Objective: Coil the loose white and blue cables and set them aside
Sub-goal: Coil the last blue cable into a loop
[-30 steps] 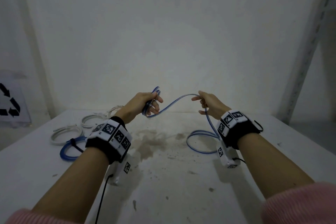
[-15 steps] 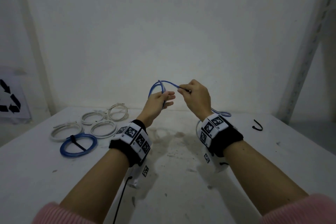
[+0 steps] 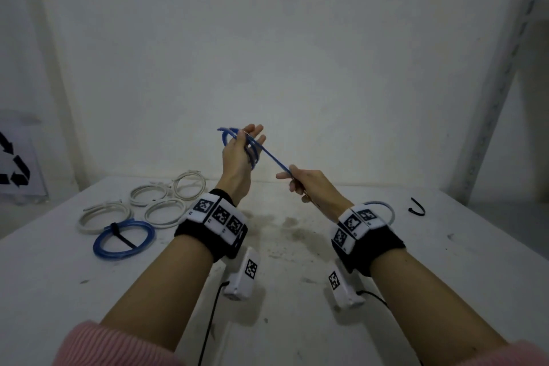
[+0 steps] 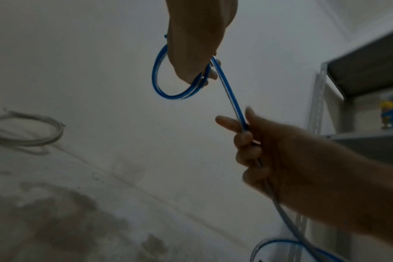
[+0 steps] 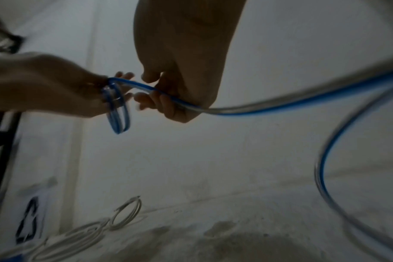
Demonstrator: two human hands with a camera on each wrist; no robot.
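A blue cable (image 3: 271,157) runs taut between my two hands above the table (image 3: 297,321). My left hand (image 3: 243,148) is raised, with several loops of the cable hanging round it, fingers pointing up. Lower and to the right, my right hand (image 3: 306,184) grips the straight strand in curled fingers. The left wrist view shows the loops (image 4: 166,92) under my left hand (image 4: 195,53) and my right hand (image 4: 269,150) closed on the strand. In the right wrist view the loose tail (image 5: 258,108) curves off behind my right hand (image 5: 186,70).
Several white coils (image 3: 165,212) and a tied blue coil (image 3: 123,239) lie at the table's left rear. A black cable tie (image 3: 417,209) lies at the right rear. A metal shelf upright (image 3: 505,83) stands right, a recycling sign (image 3: 15,163) left.
My hands met half a second ago and have parted. The left hand rose with the loops, the right slid down and right along the strand, pulling it taut.
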